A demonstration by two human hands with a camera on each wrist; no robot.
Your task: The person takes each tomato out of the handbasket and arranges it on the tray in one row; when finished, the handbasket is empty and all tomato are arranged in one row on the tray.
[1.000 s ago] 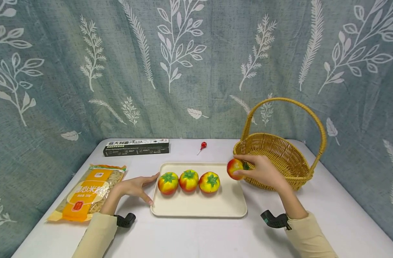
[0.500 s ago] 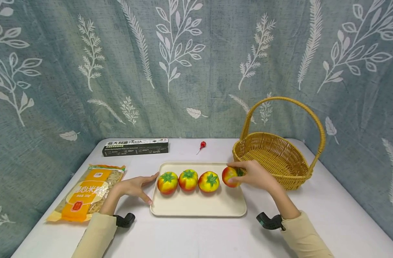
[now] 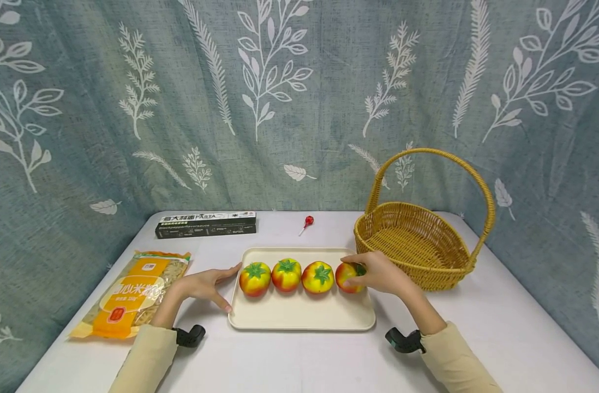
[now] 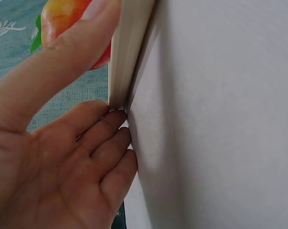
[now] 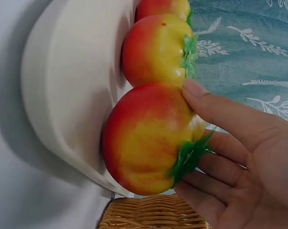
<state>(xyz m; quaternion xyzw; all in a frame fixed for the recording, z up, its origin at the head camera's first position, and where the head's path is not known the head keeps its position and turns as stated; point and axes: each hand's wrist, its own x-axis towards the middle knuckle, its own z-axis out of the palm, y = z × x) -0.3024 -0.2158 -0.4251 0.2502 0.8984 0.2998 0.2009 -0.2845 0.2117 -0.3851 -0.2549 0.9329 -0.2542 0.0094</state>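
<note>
My right hand holds a red-and-yellow tomato with a green leafy top, thumb on one side and fingers on the other. In the right wrist view, it sits against the cream tray, close to its neighbour. Three more tomatoes, left, middle and right, stand in a row on the tray with their green tops up. At the tray's left end rests my left hand, thumb and fingers spread along the rim. The left wrist view shows its fairly straight fingers touching the tray's edge.
An upright-handled wicker basket stands just right of the tray. A bag of dry pasta lies at the left, and a black pasta box lies behind. A red lollipop is at the back. A patterned curtain hangs behind the table.
My right hand has brought the tomato leftward and down from beside the basket, to the right end of the row on the tray. The left hand stays in place.
</note>
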